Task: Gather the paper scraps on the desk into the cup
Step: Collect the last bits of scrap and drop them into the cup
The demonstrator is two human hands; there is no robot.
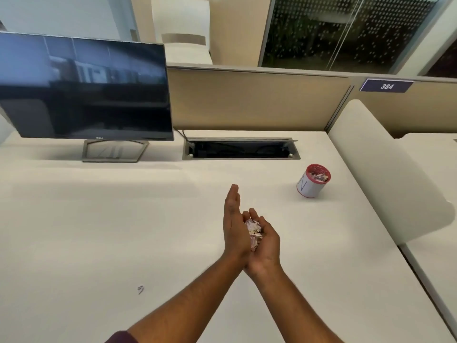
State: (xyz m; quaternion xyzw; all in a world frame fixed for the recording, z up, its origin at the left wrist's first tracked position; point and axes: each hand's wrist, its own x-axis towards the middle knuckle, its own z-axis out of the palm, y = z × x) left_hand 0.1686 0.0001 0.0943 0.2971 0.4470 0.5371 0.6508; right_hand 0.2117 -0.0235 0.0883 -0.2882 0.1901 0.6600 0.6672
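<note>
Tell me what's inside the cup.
The cup holds pink and white paper scraps piled close to its red rim. Whatever lies beneath them is covered, as is the cup's bottom.

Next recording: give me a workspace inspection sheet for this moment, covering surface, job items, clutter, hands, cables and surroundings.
Surface: white desk top, with a small dark pen-like mark near the front.
Job's things: white paper cup with red rim stands upright far right, scraps already inside; a clump of pale pink paper scraps sits between the palms.
Clutter: nothing seen; no loose scraps visible on the desk.
Hands: left hand flat, fingers straight, pressed against the clump; right hand cupped under it, its grip curled round the scraps.
Cables: dark cables inside the open recessed cable tray.
Surroundings: black flat monitor on grey stand, beige partition panel, purple sign reading 384, white side divider.
</note>
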